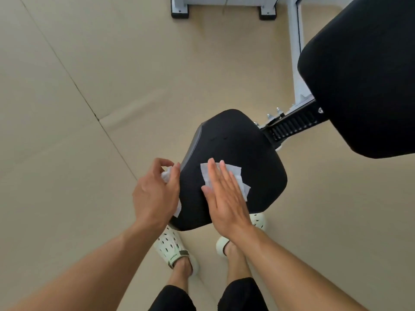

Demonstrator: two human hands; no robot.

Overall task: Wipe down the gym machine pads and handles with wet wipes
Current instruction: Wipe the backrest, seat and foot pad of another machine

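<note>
One head-worn camera looks steeply down, close above the seat pad point(233, 158) and floor point(67, 108).

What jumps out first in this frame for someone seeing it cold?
Dead centre, the black seat pad with two hands working it: the right hand presses a white wipe flat on top, while the left hand grips a second wipe against the pad's left edge. Upper right, a bigger black back pad fills the corner, and white perforated clogs show on the beige floor below.
</note>
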